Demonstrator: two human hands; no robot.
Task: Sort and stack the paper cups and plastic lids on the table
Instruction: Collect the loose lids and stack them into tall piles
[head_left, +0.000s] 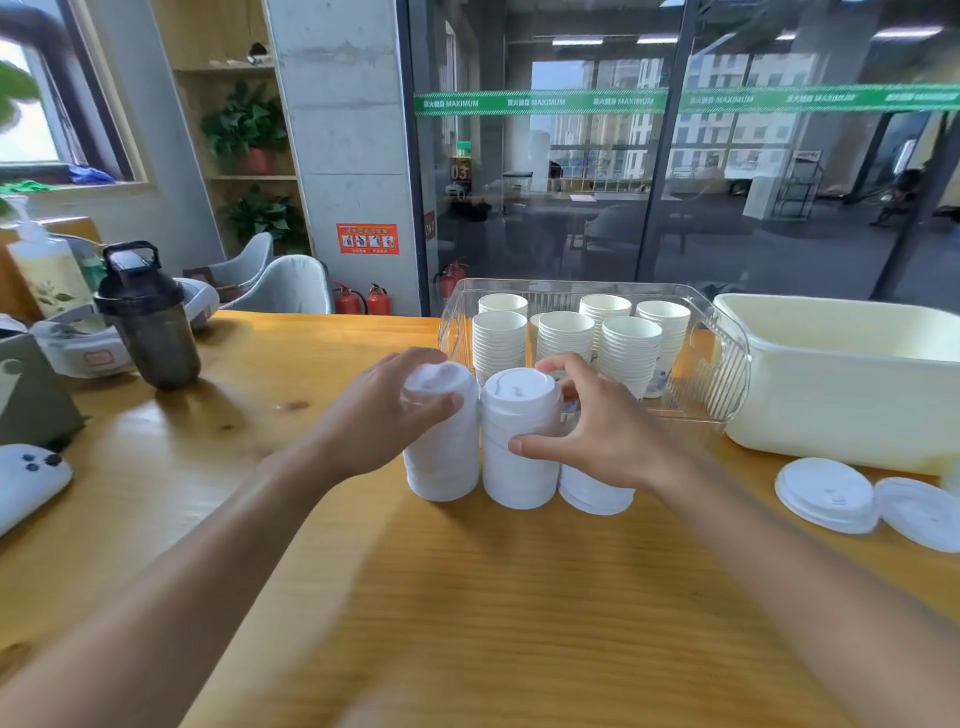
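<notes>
Three stacks of white plastic lids stand side by side on the wooden table. My left hand (382, 410) grips the top of the left lid stack (441, 457). My right hand (597, 431) wraps around the middle lid stack (519, 457), thumb on its front. A shorter right lid stack (595, 491) sits partly hidden under my right wrist. Behind them, a clear plastic bin (722, 374) holds several stacks of white paper cups (628, 353). Two loose lids (826, 493) lie flat at the right.
A cream plastic tub (841, 384) stands right of the clear bin. A dark shaker bottle (148, 317), a pump bottle (44, 265) and a white controller (26, 478) sit on the table's left side. Glass walls lie beyond the far edge.
</notes>
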